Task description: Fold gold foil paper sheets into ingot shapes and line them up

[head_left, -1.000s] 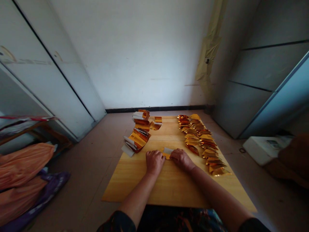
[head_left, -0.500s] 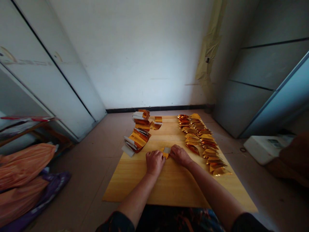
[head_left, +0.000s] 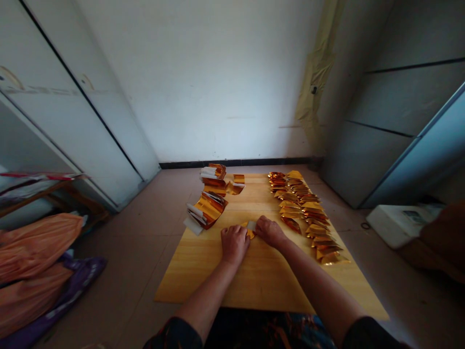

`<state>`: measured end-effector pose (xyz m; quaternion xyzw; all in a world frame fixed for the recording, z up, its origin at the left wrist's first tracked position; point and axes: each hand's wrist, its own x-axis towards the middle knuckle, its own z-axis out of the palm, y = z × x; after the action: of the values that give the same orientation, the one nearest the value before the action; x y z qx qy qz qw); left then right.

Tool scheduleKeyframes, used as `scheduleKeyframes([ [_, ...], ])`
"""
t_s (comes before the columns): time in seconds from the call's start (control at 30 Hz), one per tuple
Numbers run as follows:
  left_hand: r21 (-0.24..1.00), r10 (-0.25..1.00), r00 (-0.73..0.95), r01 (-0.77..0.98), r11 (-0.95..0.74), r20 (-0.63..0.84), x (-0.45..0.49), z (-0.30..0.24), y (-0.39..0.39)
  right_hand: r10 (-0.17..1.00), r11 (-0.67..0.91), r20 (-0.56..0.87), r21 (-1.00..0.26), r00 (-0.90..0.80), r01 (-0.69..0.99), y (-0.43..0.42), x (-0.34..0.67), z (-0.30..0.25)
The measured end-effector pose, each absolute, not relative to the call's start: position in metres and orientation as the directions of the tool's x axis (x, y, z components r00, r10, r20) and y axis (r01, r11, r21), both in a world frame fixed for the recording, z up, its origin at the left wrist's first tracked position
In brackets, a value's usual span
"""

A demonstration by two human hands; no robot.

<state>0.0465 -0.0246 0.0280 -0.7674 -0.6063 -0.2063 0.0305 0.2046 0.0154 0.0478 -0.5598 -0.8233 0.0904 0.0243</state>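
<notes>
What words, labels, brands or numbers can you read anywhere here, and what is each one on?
No word, brand or number can be read.
The printed patch on top of the white box is too small and blurred to read.
The gold foil folds and the wooden board show no legible marking.

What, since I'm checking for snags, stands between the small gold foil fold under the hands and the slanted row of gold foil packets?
Only the right hand, against the small gold foil fold; past it, bare yellow wooden board reaches the gold foil packet row.
</notes>
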Motion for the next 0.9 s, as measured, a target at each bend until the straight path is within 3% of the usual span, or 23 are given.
scheduleKeyframes([
  [0.23, 0.097, 0.911, 0.228, 0.956, -0.276, 0.344, 0.05, 0.033, -0.03, 0.937, 0.319, -0.067, -0.226, -0.341, 0.92, 0.016, 0.204, 0.047],
  [0.47, 0.108, 0.895, 0.312, 0.926, -0.361, 0.32, 0.047, 0.029, -0.022, 0.926, 0.366, 0.0, -0.247, -0.378, 0.897, 0.013, 0.203, 0.048],
  [0.67, 0.256, 0.879, 0.327, 0.869, -0.425, 0.347, 0.04, 0.022, -0.017, 0.905, 0.413, 0.008, -0.254, -0.425, 0.875, 0.007, 0.196, 0.047],
  [0.77, 0.36, 0.904, 0.273, 0.848, -0.388, 0.33, 0.04, 0.023, -0.017, 0.914, 0.387, 0.007, -0.309, -0.405, 0.869, 0.008, 0.197, 0.044],
  [0.9, 0.396, 0.938, 0.183, 0.87, -0.294, 0.294, 0.047, 0.023, -0.016, 0.921, 0.369, 0.006, -0.338, -0.39, 0.866, 0.01, 0.199, 0.042],
])
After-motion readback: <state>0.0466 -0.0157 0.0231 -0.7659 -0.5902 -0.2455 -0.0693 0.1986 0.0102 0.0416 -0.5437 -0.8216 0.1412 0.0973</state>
